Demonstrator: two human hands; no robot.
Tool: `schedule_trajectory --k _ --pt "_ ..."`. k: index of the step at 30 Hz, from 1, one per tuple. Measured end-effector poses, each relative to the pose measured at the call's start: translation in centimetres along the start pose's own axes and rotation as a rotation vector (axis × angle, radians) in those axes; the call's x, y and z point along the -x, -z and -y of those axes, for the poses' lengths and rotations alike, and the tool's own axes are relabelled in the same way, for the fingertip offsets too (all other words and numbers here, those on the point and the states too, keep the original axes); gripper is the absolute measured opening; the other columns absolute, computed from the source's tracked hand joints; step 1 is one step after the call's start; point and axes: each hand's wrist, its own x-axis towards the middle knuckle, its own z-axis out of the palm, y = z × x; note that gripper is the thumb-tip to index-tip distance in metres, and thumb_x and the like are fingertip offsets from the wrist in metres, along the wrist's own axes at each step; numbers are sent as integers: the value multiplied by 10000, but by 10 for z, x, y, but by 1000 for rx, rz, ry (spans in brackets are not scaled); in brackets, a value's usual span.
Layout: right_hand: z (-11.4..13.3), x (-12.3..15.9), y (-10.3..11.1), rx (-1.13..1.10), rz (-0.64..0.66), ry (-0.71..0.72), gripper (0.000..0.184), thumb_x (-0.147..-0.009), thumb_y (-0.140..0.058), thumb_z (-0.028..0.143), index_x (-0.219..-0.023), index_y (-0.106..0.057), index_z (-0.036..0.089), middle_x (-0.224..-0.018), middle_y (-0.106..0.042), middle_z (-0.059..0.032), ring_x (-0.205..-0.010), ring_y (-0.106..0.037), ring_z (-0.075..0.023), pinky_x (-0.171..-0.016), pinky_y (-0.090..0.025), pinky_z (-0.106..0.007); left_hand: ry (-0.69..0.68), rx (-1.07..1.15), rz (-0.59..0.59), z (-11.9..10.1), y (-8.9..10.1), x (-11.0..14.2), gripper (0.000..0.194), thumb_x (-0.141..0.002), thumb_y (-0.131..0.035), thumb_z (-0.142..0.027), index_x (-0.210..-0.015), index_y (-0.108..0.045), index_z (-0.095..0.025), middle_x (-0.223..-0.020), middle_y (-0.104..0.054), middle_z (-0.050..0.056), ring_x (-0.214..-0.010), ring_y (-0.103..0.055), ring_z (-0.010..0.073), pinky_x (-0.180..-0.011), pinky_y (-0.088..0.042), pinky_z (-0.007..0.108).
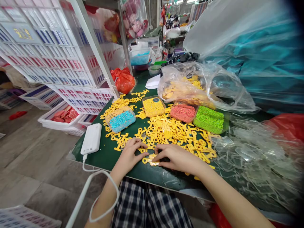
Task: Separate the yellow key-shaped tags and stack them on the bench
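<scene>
- The yellow piece lies on the table, near its front edge, in the gap between the two hands.
- Its long axis appears to run roughly left to right, with the ring end toward the left; the right fingers partly cover the other end.
- The right hand is nearer: its fingertips are on the piece, which lies just to the left of that palm. Whether they clamp it or only press on it cannot be told.
- The left hand is on the piece's other side, thumb and fingers apart, with the thumb tip just beside it; contact is unclear.
- The loose yellow parts spread just beyond both hands, so the side toward the person's body looks the freer one for turning the piece.
</scene>
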Motion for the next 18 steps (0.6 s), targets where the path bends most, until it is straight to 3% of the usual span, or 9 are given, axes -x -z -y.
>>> schedule_trajectory --k 7,12,15,17,18 --pt "0 -2 -4 28 -2 27 237 -874 -642 220 -1076 -731 306 -1060 -619 -33 -870 -604 -172 -759 -409 -276 -27 -20 94 11 10 -24 143 -842 -683 -351 -914 -671 -228 -1004 -603 37 -1003 -555 219 -895 -446 354" --pt "1 -2 -6 32 -50 46 227 -870 -650 215 -1061 -733 306 -1029 -620 -30 -875 -590 -176 -758 -396 -289 -145 -43 122 8 23 -40 217 -850 -655 -428 -939 -681 -232 -1029 -647 48 -1010 -589 232 -896 -446 382" --pt "1 -2 -6 21 -60 42 201 -869 -662 234 -1040 -741 304 -999 -622 -32 -870 -583 -175 -750 -389 -292 -162 -31 -146 19 50 -52 242 -902 -566 -423 -946 -669 -209 -1012 -664 62 -970 -607 212 -887 -458 360" --pt "0 -2 -6 16 -61 45 192 -865 -669 240 -1028 -745 308 -987 -619 -34 -865 -580 -174 -741 -384 -292 -57 -81 -402 34 73 -64 286 -920 -505 -424 -974 -652 -184 -1020 -668 78 -923 -604 203 -858 -467 340" --pt "-1 -2 -6 17 -64 48 191 -863 -670 238 -1023 -747 310 -985 -617 -35 -863 -579 -175 -738 -382 -293 24 -116 -472 42 84 -70 318 -925 -476 -429 -1002 -644 -171 -1039 -671 88 -909 -602 204 -845 -467 335"
